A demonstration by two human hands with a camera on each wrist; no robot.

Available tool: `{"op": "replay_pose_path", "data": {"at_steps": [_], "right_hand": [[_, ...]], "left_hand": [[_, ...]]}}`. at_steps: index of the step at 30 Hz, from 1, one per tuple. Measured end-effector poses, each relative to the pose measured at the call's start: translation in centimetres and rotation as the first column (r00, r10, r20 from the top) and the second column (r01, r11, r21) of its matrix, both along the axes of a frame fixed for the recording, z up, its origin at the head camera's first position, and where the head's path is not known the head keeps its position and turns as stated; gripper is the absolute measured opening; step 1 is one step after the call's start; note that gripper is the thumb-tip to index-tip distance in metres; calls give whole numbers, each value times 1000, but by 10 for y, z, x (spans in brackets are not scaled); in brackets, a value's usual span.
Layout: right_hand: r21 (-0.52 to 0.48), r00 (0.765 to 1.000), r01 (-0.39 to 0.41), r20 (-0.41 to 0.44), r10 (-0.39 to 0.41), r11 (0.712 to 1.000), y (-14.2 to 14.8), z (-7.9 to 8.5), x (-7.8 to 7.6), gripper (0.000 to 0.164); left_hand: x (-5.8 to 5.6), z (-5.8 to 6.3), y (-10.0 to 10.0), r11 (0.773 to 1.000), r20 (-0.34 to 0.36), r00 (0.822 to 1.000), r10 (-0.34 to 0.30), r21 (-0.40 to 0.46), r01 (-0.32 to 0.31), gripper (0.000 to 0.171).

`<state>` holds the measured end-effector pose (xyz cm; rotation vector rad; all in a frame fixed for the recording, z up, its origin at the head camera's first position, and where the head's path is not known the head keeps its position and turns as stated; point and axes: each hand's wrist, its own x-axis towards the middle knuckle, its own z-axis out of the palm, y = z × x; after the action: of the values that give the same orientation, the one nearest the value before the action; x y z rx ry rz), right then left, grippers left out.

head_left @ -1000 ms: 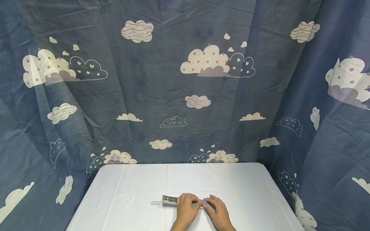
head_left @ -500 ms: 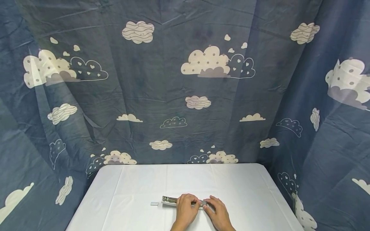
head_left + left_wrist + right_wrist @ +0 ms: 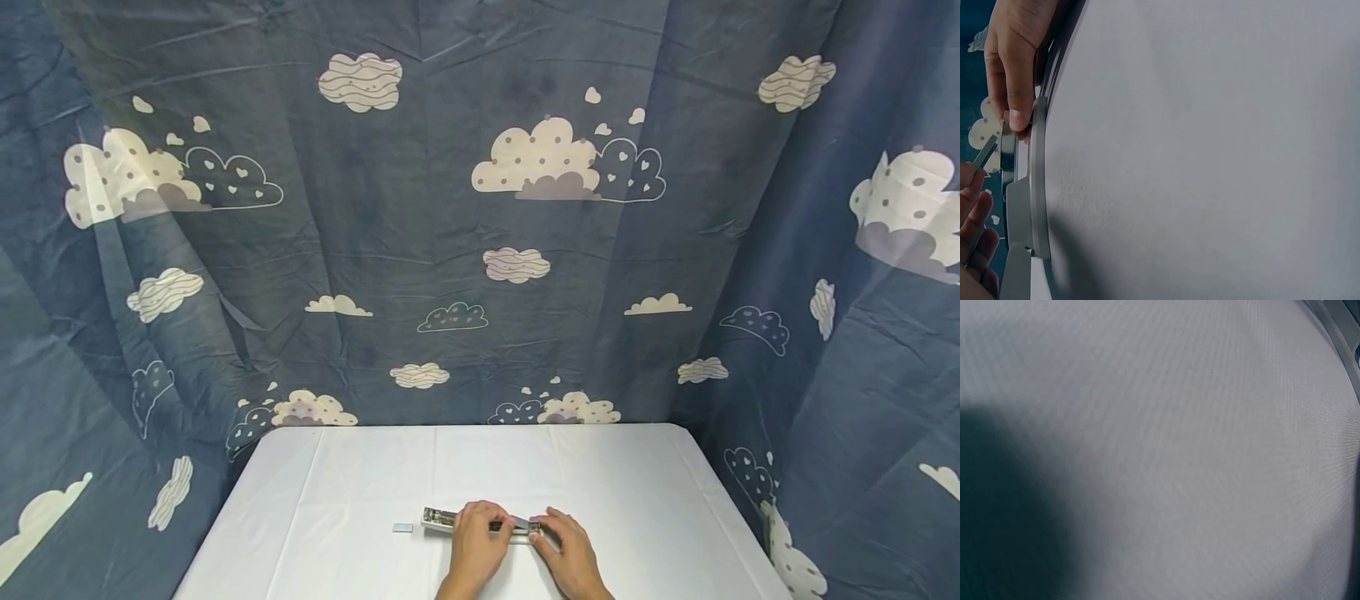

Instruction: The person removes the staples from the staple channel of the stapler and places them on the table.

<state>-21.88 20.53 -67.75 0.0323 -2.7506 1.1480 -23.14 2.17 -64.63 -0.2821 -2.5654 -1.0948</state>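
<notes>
An opened stapler lies lengthwise across the white table, its long inside showing left of my left hand. My left hand arches over it and pinches a short grey staple strip between thumb and fingers. The strip slants above the stapler's channel. My right hand grips the stapler's right end, with thumb and fingertips on either side; in the left wrist view this hand appears at the top. The stapler's middle is hidden under my left hand. Only a grey edge of the stapler shows in the right wrist view.
A second small grey staple strip lies on the white-covered table, just left of the stapler. A dark blue curtain with cloud prints hangs behind the table and along both sides.
My left fingertips have shifted slightly left with the staple strip, which now slants up from the stapler's right part. The right hand keeps its grip in the same place.
</notes>
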Motion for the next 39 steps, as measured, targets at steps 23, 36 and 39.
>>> {"op": "replay_pose_path", "data": {"at_steps": [23,36,39], "right_hand": [[-5,1000,11,-10,-11,1000,-1,1,0,27],[13,1000,9,11,-9,1000,0,-1,0,29],[7,1000,12,14,-12,1000,0,-1,0,28]], "left_hand": [[-3,13,-47,995,12,999,51,89,-52,6],[-9,27,-93,955,40,988,149,253,-154,5],[-8,31,-100,950,5,986,167,265,-162,7]]}}
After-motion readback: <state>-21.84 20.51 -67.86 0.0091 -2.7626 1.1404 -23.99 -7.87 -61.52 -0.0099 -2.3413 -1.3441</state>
